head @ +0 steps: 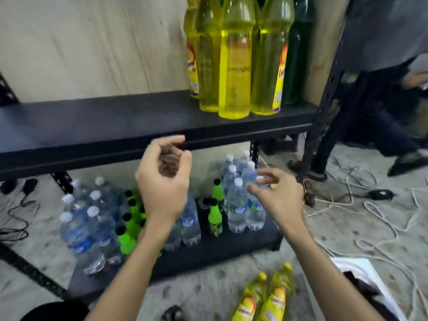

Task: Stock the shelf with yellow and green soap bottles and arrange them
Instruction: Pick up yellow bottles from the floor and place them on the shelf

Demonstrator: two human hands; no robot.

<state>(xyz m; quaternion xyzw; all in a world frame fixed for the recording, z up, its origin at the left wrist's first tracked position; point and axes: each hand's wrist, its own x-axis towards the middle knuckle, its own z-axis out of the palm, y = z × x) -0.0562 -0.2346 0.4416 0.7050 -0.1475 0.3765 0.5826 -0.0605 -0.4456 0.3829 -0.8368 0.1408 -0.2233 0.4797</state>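
Note:
Several tall yellow soap bottles (235, 66) stand at the right end of the black shelf board (104, 126), with a dark green soap bottle (297, 56) behind them at the far right. Two more yellow soap bottles (261, 300) lie on the floor at the bottom. My left hand (165, 179) hovers below the shelf's front edge, fingers curled loosely, holding nothing. My right hand (278, 195) hangs lower right with fingers spread, in front of the water bottles; it grips nothing.
The low shelf (208, 253) carries clear water bottles (238, 205) and small green bottles with black caps (126, 239). White cords (370, 216) trail over the concrete floor at right. Another person's legs (382, 126) stand beside the rack's upright (322, 112).

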